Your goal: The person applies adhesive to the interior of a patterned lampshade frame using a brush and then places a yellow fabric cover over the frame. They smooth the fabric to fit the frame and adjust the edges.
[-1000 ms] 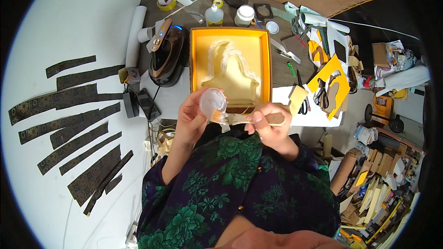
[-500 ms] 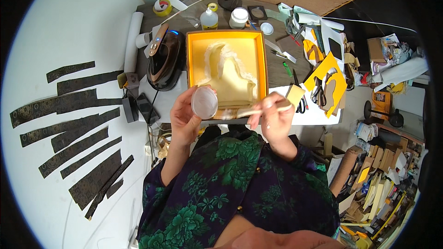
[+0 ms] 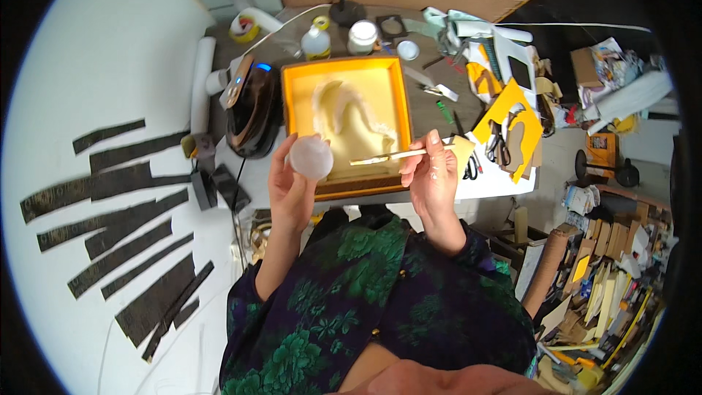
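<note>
My left hand [image 3: 290,194] is closed around a small whitish cup [image 3: 311,157], its round mouth turned up toward me. In my right hand [image 3: 433,183] a slim wooden-handled brush [image 3: 398,154] is gripped between thumb and fingers, its tip pointing left over the box. Whitish smears show on that hand's fingers. Beneath both hands lies a shallow square box [image 3: 287,95] with yellow-orange inner walls. Inside it stands a pale, curved raised outline [image 3: 336,86], edged with a whitish coating. The cup overlaps the box's near left corner.
A dark iron [image 3: 251,113] stands left of the box. Behind it are a squeeze bottle [image 3: 316,42] and a white jar [image 3: 363,37]. Scissors [image 3: 499,150] and yellow cut sheets [image 3: 518,113] lie to the right. Dark patterned strips [image 3: 121,175] hang on the white surface at left.
The brush tip has moved away from the cup and now points over the box. My right hand has lifted slightly and turned. The view has shifted, so the box appears lower and further left.
</note>
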Demonstrator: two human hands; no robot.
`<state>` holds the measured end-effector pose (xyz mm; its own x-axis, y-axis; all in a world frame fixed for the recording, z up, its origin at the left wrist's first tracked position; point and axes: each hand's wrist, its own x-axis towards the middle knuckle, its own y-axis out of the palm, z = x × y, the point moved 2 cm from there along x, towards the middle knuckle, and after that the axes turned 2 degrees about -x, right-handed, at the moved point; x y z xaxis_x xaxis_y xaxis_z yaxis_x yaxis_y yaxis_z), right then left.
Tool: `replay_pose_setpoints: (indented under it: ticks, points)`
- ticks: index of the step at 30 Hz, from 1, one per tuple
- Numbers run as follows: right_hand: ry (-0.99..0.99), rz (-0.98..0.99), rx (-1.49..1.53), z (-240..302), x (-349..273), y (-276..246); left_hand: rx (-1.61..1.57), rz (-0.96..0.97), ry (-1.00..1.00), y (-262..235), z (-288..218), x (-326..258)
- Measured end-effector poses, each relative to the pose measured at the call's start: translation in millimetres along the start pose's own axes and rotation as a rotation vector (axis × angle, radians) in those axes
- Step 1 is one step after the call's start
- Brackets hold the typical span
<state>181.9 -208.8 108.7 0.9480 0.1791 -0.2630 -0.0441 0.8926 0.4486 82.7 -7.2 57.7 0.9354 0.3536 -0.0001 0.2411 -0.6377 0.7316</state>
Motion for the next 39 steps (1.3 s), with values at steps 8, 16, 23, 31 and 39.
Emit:
replay_pose_setpoints:
  ticks: [8, 16, 23, 31, 39]
  points:
    - [-0.089, -0.354, 0.096, 30.1, 31.5, -113.1, -0.237, -0.015, -0.414, 26.1, 58.1, 66.4]
    - [-0.106, -0.492, 0.149, 54.4, 61.7, -203.1, -0.177, -0.099, -0.583, 65.7, 210.6, 203.1]
    - [-0.142, -0.624, 0.159, 73.9, 69.7, -272.5, -0.085, -0.630, -0.557, 50.0, 388.1, 313.2]
    - [-0.097, -0.736, 0.172, 65.6, 65.4, -317.0, 2.094, 0.085, -0.856, -2.6, 434.2, 378.4]
    - [-0.065, -0.666, 0.209, 62.2, 82.5, -320.7, 2.259, 0.125, -0.812, -4.6, 421.5, 386.1]
